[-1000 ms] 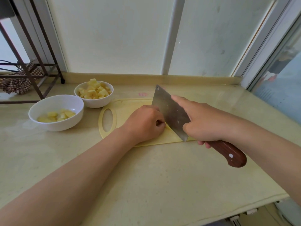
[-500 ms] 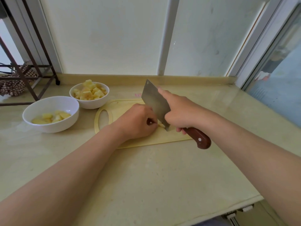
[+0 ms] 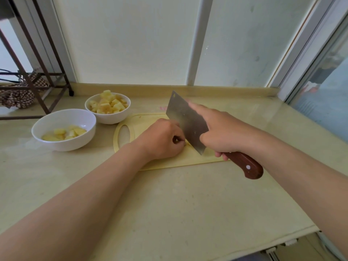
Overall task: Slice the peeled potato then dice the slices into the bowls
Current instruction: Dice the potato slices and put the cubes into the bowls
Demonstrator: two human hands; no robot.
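Nearest the camera, the bare counter offered nothing for either forearm to catch on. The right hand was wrapped round the cleaver at the front of its wooden handle, with the index finger laid straight along the flat of the blade. The blade stood tilted, its heel down on the cutting board.

Just beside the steel, the left hand was curled knuckles-up over the potato slice. Only a pale edge of it showed, so how much remained under the fingers could not be told.

That closeness looked like the main danger. With so little potato left to hold, a fingertip or the thumb creeping past the knuckles would probably meet the edge on a downstroke. A wet, starchy piece could also slip sideways under pressure and drag the fingers with it. The outstretched index finger likely loosened the grip on the handle, so the heavy blade might twist. The board might skid on the smooth counter if pushed hard.

Farther off, to the left of the board, the nearer bowl held a few pieces. The farther bowl was heaped with dice, and more dice tipped there would likely tumble over the rim, so the nearer bowl seemed the safer place for them
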